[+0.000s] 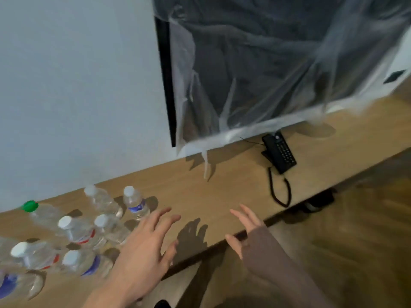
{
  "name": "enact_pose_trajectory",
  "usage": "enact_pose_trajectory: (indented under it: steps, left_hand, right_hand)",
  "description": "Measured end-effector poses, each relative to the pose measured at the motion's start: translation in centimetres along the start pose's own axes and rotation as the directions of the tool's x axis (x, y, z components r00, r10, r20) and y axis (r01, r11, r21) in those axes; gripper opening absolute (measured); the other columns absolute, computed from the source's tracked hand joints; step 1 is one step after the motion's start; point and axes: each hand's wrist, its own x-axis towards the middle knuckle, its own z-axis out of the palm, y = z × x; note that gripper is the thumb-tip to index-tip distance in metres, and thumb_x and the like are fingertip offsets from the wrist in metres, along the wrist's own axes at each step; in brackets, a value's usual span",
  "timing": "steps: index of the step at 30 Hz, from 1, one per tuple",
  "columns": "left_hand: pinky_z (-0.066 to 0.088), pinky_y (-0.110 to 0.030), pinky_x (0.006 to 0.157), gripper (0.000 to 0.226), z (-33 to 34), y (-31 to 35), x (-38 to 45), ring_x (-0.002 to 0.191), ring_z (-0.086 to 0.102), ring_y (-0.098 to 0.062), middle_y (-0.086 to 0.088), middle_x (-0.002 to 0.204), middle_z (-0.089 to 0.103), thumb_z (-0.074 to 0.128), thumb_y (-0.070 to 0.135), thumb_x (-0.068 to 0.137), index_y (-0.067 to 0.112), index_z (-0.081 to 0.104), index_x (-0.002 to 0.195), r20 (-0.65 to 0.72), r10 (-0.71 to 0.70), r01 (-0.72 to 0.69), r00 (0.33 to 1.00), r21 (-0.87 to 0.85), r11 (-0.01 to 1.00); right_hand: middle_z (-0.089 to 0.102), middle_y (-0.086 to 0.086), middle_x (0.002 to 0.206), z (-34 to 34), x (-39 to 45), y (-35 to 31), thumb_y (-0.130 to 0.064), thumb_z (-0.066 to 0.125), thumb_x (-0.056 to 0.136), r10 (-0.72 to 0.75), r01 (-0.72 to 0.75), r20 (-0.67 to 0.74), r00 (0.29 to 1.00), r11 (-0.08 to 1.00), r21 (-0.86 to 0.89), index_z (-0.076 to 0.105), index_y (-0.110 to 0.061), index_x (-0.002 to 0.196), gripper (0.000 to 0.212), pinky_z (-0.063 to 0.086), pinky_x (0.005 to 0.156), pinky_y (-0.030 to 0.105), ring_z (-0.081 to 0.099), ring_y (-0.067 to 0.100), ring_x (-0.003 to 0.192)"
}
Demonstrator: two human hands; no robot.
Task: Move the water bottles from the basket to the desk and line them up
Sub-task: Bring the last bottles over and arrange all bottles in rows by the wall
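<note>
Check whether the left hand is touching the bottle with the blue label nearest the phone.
Apart. The head view shows bare desk between the left hand fingertips and that bottle.

Tabletop (pixel 222 185): you see light brown wood grain with a darker brown front edge.
Water bottles (pixel 106 225): your clear ones carry white caps; some labels show red, others blue.
Green-capped bottle (pixel 42 212): clear, its cap bright green.
Telephone (pixel 279 152): black, with a black coiled cord.
Screen (pixel 255 63): black, under your cloudy translucent plastic sheet (pixel 222 121).
Wall (pixel 77 85): pale grey-blue.
Sleeve (pixel 273 263): muted brownish mauve on your right arm.
Floor (pixel 367 241): brown wood pattern.
</note>
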Motion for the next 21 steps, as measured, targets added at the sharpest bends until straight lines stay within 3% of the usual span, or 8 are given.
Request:
enact_pose_trajectory:
  steps: [3, 7, 12, 15, 21]
  left_hand:
    - [0.036, -0.033, 0.118, 0.055, 2.3, 6.7, 3.5, 0.144, 0.035, -0.011, 0.019, 0.163, 0.023, 0.053, 0.054, 0.098, 0.047, 0.035, 0.150, 0.034, 0.114, -0.115, 0.993, 0.044, 0.992]
    - [0.030, -0.031, 0.121, 0.058, 6.1, 16.4, 6.7, 0.149, 0.025, -0.011, 0.021, 0.167, 0.012, 0.051, 0.054, 0.100, 0.046, 0.032, 0.154, 0.099, 0.221, -0.225, 0.970, 0.033, 0.974]
    - [0.026, -0.037, 0.126, 0.063, 11.8, 27.5, 9.3, 0.155, 0.017, -0.012, 0.019, 0.171, 0.002, 0.052, 0.054, 0.100, 0.046, 0.026, 0.157, 0.166, 0.313, -0.324, 0.935, 0.044, 0.945]
    - [0.024, -0.045, 0.127, 0.069, 14.0, 33.1, 11.0, 0.158, 0.010, -0.015, 0.017, 0.171, -0.003, 0.052, 0.057, 0.099, 0.046, 0.020, 0.159, 0.226, 0.401, -0.422, 0.888, 0.051, 0.905]
    - [0.009, -0.044, 0.130, 0.071, 16.9, 44.0, 16.4, 0.159, -0.005, -0.018, 0.012, 0.171, -0.013, 0.049, 0.056, 0.102, 0.040, 0.016, 0.162, 0.291, 0.592, -0.637, 0.752, 0.088, 0.766]
  right_hand:
    - [0.003, -0.028, 0.170, -3.4, -3.5, 6.3, -0.057, 0.054, 0.104, 0.077, -0.079, -0.067, 0.995, 0.996, -0.035, 0.021, -0.049, 0.164, 0.069, 0.044, 0.115, 0.030, 0.047, 0.028, 0.148]
    - [-0.004, -0.030, 0.172, -7.6, -8.1, 15.5, -0.059, 0.055, 0.103, 0.143, -0.125, -0.199, 0.970, 0.987, 0.097, 0.023, -0.050, 0.163, 0.069, 0.025, 0.119, 0.025, 0.013, 0.010, 0.163]
    - [0.005, -0.029, 0.168, -12.0, -14.0, 25.2, -0.072, 0.049, 0.096, 0.222, -0.179, -0.365, 0.904, 0.973, 0.146, 0.028, -0.049, 0.162, 0.073, 0.017, 0.129, 0.036, 0.012, 0.012, 0.162]
    - [0.004, -0.014, 0.176, -15.3, -17.7, 29.0, -0.053, 0.055, 0.105, 0.306, -0.262, -0.381, 0.873, 0.951, 0.164, 0.021, -0.041, 0.166, 0.070, 0.010, 0.129, 0.032, 0.008, 0.014, 0.163]
    - [-0.008, -0.014, 0.177, -20.8, -23.6, 35.9, -0.058, 0.051, 0.105, 0.472, -0.415, -0.426, 0.771, 0.881, 0.225, 0.011, -0.048, 0.165, 0.072, 0.011, 0.132, 0.042, -0.004, 0.020, 0.165]
